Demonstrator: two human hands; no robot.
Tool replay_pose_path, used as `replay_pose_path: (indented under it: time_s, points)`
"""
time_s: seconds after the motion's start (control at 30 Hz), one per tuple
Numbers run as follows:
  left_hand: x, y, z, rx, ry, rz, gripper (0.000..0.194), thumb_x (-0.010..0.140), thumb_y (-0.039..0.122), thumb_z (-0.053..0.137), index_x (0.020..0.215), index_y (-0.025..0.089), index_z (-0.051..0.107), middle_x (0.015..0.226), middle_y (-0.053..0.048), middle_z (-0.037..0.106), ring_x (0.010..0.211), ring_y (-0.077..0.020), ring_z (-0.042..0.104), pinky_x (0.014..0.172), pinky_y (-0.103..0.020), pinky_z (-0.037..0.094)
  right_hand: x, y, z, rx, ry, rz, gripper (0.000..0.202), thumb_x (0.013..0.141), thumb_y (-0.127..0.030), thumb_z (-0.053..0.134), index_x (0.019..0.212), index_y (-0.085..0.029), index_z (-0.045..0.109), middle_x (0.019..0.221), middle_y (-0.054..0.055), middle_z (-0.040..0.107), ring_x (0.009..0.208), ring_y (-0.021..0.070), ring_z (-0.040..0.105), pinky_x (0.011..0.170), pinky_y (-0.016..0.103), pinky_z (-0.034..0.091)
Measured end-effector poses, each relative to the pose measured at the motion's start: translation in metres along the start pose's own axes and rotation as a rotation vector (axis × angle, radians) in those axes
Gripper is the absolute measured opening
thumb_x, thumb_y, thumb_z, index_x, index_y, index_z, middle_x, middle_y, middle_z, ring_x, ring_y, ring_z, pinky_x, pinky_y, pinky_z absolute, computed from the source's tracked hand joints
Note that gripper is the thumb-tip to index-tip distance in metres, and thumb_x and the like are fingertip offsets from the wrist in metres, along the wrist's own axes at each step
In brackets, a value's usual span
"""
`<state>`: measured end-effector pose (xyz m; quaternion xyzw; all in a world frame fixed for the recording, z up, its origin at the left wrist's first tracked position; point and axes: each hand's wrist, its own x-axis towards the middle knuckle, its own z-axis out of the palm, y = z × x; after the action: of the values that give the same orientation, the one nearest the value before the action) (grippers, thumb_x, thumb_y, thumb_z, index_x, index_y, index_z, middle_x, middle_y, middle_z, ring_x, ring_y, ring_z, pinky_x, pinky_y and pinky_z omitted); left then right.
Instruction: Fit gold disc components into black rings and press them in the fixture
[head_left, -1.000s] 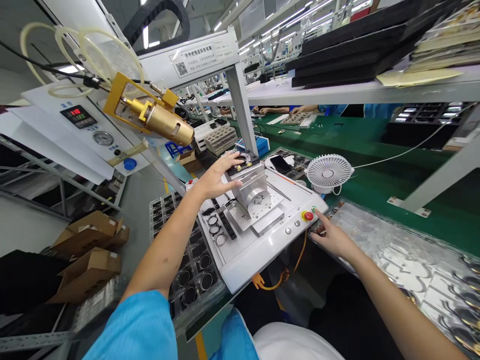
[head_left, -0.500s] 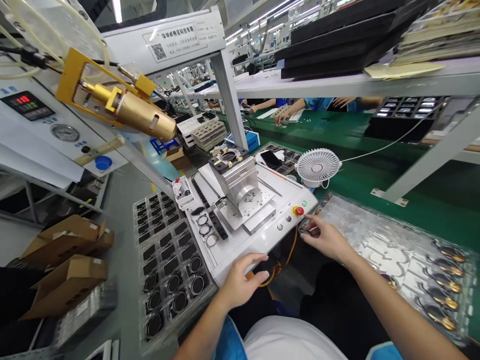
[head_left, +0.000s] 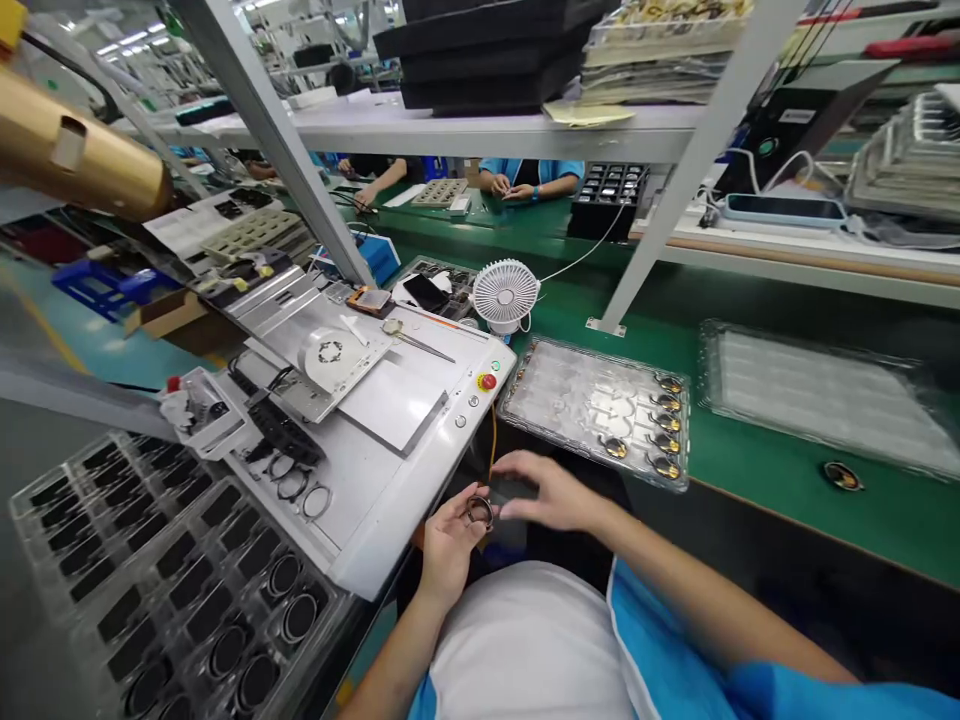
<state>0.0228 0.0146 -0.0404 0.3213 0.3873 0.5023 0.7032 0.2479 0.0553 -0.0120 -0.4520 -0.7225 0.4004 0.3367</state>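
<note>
My left hand [head_left: 448, 545] is closed on a round watch case [head_left: 480, 511], a dark metal ring held upright between thumb and fingers above my lap. Just right of it, my right hand [head_left: 551, 492] has its fingers apart and curved, thumb side close to the case; whether it touches the case I cannot tell. In front of both hands is the white machine bed [head_left: 360, 510], with a red emergency button [head_left: 487, 382] near its corner. Thin rings [head_left: 316, 502] lie on the bed at its left, beside a metal fixture [head_left: 330, 350].
A clear tray [head_left: 559, 390] with several round parts [head_left: 664, 443] lies on the green bench right of the machine. Beyond it are another clear tray [head_left: 817, 385] and one loose round part [head_left: 841, 476]. A white fan [head_left: 505, 297] stands behind. Trays of dark parts [head_left: 202, 600] sit left.
The view has swung to the right. My left hand, open before, now holds the watch case. My right hand has drawn back from the machine's corner to beside the left.
</note>
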Motion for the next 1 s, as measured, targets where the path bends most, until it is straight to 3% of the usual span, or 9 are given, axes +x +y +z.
replay_pose_path:
  time_s: [0.1,0.23,0.37,0.53,0.67,0.73,0.8,0.9,1.0]
  points:
    - [-0.005,-0.002,-0.008,0.075,0.02,-0.03,0.055,0.069,0.037,0.092,0.12,0.023,0.074,0.119,-0.014,0.075,0.091,-0.0249,0.077,0.071,-0.032,0.061,-0.012,0.032,-0.06,-0.365,0.103,0.408,0.026,0.084,-0.023,0.075,0.109,-0.02,0.072,0.106,0.009,0.074,0.093,0.0233,0.07,0.085,0.033,0.054]
    - [-0.009,-0.004,-0.02,0.111,0.05,-0.031,0.051,0.069,0.037,0.092,0.115,0.021,0.076,0.113,-0.013,0.078,0.097,-0.0257,0.077,0.084,-0.036,0.06,-0.036,0.076,-0.118,-0.517,0.162,0.631,0.028,0.071,-0.01,0.075,0.099,-0.013,0.071,0.089,0.012,0.074,0.08,0.0278,0.069,0.071,0.033,0.051]
    - [-0.009,-0.003,-0.021,0.144,0.051,-0.002,0.049,0.07,0.037,0.091,0.113,0.018,0.076,0.11,-0.013,0.079,0.104,-0.0255,0.074,0.095,-0.038,0.057,-0.051,0.095,-0.128,-0.555,0.141,0.686,0.026,0.067,-0.013,0.078,0.091,-0.017,0.07,0.084,0.008,0.073,0.074,0.0241,0.068,0.066,0.029,0.047]
    - [-0.007,0.004,-0.013,0.153,0.044,0.01,0.048,0.072,0.037,0.09,0.112,0.017,0.074,0.109,-0.013,0.078,0.105,-0.025,0.073,0.096,-0.038,0.055,-0.052,0.096,-0.131,-0.561,0.155,0.671,0.016,0.066,-0.017,0.077,0.079,-0.02,0.068,0.084,0.007,0.073,0.072,0.023,0.066,0.062,0.029,0.045]
    - [-0.01,0.009,-0.008,0.114,0.024,-0.035,0.051,0.07,0.037,0.091,0.111,0.016,0.072,0.107,-0.012,0.077,0.103,-0.0261,0.074,0.098,-0.042,0.055,-0.046,0.082,-0.136,-0.535,0.154,0.605,0.01,0.066,-0.017,0.074,0.067,-0.021,0.065,0.069,0.004,0.068,0.066,0.0222,0.063,0.06,0.03,0.045]
    - [-0.011,0.013,-0.004,0.083,-0.011,-0.091,0.054,0.068,0.038,0.093,0.112,0.016,0.071,0.109,-0.013,0.076,0.1,-0.0262,0.075,0.095,-0.042,0.056,-0.04,0.065,-0.129,-0.495,0.136,0.529,0.007,0.07,-0.018,0.071,0.067,-0.022,0.067,0.073,0.004,0.068,0.07,0.0214,0.064,0.065,0.031,0.049]
    - [-0.012,0.02,0.002,0.046,-0.101,-0.169,0.058,0.065,0.04,0.094,0.114,0.017,0.071,0.122,-0.015,0.072,0.096,-0.0248,0.075,0.09,-0.038,0.057,-0.03,0.04,-0.112,-0.35,0.092,0.339,0.008,0.076,-0.019,0.067,0.071,-0.023,0.071,0.084,0.005,0.07,0.078,0.0208,0.067,0.073,0.031,0.054]
    - [-0.01,0.033,0.014,-0.017,-0.281,-0.279,0.071,0.058,0.045,0.097,0.118,0.017,0.071,0.14,-0.019,0.063,0.091,-0.0224,0.075,0.081,-0.032,0.057,-0.011,-0.004,-0.077,-0.007,-0.054,-0.061,0.017,0.084,-0.019,0.062,0.078,-0.024,0.077,0.1,0.006,0.07,0.089,0.0206,0.069,0.077,0.032,0.058]
    - [-0.008,0.048,0.021,-0.084,-0.383,-0.331,0.088,0.05,0.047,0.1,0.125,0.014,0.069,0.117,-0.017,0.074,0.087,-0.0231,0.075,0.077,-0.029,0.056,0.01,-0.037,-0.048,0.171,-0.198,-0.282,0.02,0.09,-0.018,0.062,0.082,-0.025,0.079,0.107,0.007,0.069,0.092,0.0196,0.069,0.075,0.031,0.059]
